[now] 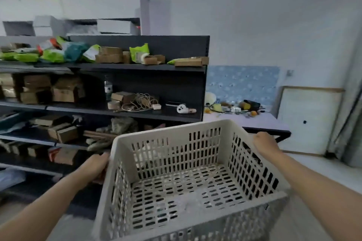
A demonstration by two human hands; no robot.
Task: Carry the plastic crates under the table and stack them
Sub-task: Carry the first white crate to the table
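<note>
A white slotted plastic crate (203, 131) fills the lower middle of the view, held up in the air in front of me. It is empty apart from some pale scraps on its perforated floor. My left hand (96, 164) grips its left wall from outside, fingers wrapped round the rim. My right hand (264, 141) holds the right wall near the far corner. The table (262, 123) stands just beyond the crate at right, with a dark edge. The space under it is hidden by the crate.
A dark shelving unit (186, 80) full of cardboard boxes, green bags and cord stands at left, close to the crate. Small clutter (235, 107) lies on the table's far side. A white board (307, 121) leans against the wall at right.
</note>
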